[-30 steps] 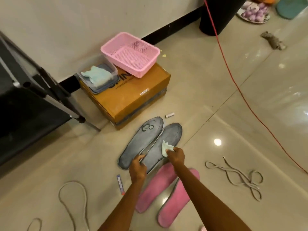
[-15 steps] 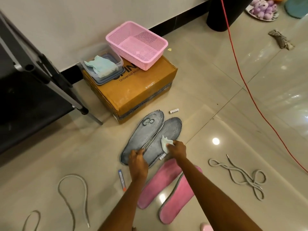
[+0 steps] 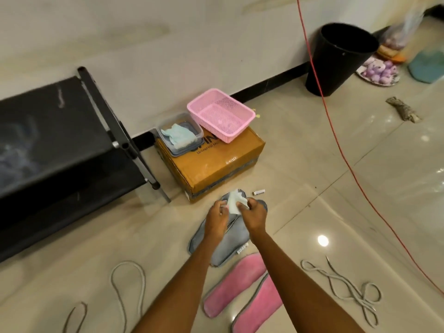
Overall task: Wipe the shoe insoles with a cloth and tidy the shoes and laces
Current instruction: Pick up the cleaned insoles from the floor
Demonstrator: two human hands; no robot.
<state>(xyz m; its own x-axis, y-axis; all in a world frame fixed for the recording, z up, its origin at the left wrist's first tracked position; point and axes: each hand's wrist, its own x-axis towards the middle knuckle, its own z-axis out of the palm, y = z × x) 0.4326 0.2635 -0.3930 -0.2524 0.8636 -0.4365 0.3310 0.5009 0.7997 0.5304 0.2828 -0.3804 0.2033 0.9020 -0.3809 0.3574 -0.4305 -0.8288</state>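
Two grey insoles [image 3: 231, 246] lie side by side on the floor tiles, partly hidden by my arms. Above them, my left hand [image 3: 217, 216] and my right hand [image 3: 255, 214] both grip a small white cloth [image 3: 235, 202], lifted off the insoles. Two pink insoles [image 3: 236, 282] lie nearer me, under my right forearm. A grey lace [image 3: 346, 286] sprawls in loops at the right. Another grey lace [image 3: 127, 282] curves at the lower left.
A cardboard box [image 3: 216, 164] against the wall carries a pink basket [image 3: 221, 115] and a clear tub [image 3: 180, 133] with a pale blue cloth. A black rack [image 3: 62, 150] stands left, a black bin [image 3: 338, 58] back right. A red cable [image 3: 341, 150] crosses the floor.
My head has tilted up, showing more wall and the bin. Both hands have left the grey insoles and come together, lifting the cloth, which my left hand now grips too.
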